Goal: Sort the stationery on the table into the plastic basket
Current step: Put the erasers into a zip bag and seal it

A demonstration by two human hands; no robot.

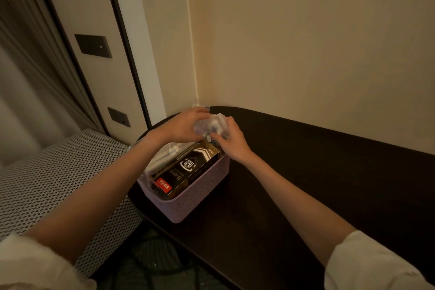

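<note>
1. A patterned cushion (pixel 54 172) lies at the left, beside the dark table (pixel 306 183).
2. The left hand (pixel 183 127) reaches over the far end of the basket (pixel 200 195), its fingers curled round a crinkled clear packet (pixel 210 125).
3. The basket, pale lilac with a perforated wall, stands at the table's left end, near the wall corner.
4. Inside it a black and gold pen box (pixel 188 169) lies tilted along its length, marked 0.5 mm, with clear plastic just beside it on the left.
5. The packet is held above the basket's far end, between both hands; what it contains is too blurred to tell.
6. The right hand (pixel 231 142) pinches the packet's right side, fingers bent down on it.
</note>
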